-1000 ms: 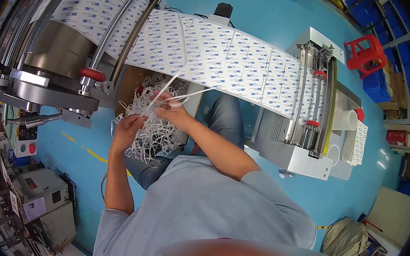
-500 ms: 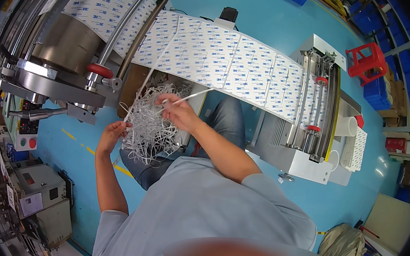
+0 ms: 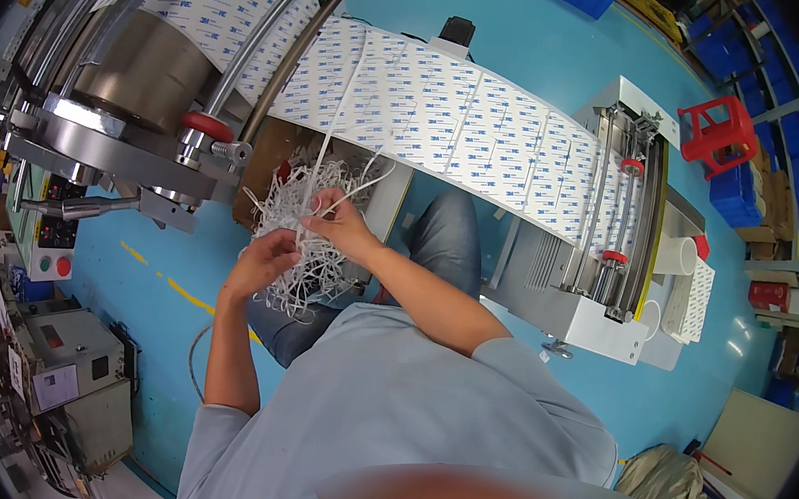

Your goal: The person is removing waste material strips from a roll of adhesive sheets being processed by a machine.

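A tangled heap of thin white strips (image 3: 303, 283) fills the space in front of my lap, below the web. My right hand (image 3: 343, 229) is closed with thumb and fingertips pinching a white strip, whose loose end sticks up and right. Another narrow strip (image 3: 327, 149) hangs from the printed white web (image 3: 415, 105) down to my fingers. Close beside it on the left, my left hand (image 3: 265, 263) has its fingers curled in over the heap. What lies between those fingertips is hidden.
Metal rollers with red collars (image 3: 206, 127) and a large steel drum (image 3: 140, 76) stand at the left. The web runs right into a grey roller unit (image 3: 605, 242). Beyond are a red stool (image 3: 718, 137) and blue bins (image 3: 741, 193). A cardboard box (image 3: 265, 157) sits behind the heap.
My left hand has moved right and slightly down toward the right hand. The right hand has shifted slightly, and the strip it pinches now has a free end pointing up.
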`<state>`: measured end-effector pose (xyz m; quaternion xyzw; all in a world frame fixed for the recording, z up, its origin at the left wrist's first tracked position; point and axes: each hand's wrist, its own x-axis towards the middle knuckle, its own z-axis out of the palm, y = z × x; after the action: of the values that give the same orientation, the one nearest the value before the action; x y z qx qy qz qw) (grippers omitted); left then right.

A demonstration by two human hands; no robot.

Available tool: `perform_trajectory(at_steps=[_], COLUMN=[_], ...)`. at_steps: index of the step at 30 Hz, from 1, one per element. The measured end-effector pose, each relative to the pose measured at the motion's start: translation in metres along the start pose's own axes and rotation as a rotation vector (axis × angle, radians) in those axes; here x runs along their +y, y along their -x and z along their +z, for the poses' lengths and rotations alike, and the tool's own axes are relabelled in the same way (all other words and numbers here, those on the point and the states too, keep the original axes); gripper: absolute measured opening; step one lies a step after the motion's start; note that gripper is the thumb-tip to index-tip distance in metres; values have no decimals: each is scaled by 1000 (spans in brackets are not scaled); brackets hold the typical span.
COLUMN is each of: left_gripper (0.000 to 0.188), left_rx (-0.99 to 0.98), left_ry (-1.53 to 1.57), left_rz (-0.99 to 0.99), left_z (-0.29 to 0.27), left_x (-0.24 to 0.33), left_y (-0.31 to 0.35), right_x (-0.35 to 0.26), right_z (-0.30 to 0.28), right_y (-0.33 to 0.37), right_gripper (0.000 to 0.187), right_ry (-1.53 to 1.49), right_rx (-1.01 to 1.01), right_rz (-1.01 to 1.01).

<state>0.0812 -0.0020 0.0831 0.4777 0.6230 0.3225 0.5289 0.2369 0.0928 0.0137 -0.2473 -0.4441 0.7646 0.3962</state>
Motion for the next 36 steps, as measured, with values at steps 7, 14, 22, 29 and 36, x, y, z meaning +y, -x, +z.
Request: perform_trajectory(at_steps=[7,14,22,29,36], left_gripper=[22,40,83,28,21], left_rx=[-104,-16,398,389,416], left_ry=[-290,-586,-727,-678,-11], left_rz=[-111,133,354,261,30], left_z=[7,-2,71,54,18], left_x=[19,96,100,62,44], left_y=[7,39,-34,-55,-43], right_x=[-22,-6,62,21,-3], right_z=[11,-7,14,33,-26], right_y=[-1,-1,-3,10,30], right_gripper=[22,17,27,36,56], right_ry=[-22,27,108,366,244], right_rx=[-326,-131,-244,-354,-244], right_rz=[238,280,-143,-227,248])
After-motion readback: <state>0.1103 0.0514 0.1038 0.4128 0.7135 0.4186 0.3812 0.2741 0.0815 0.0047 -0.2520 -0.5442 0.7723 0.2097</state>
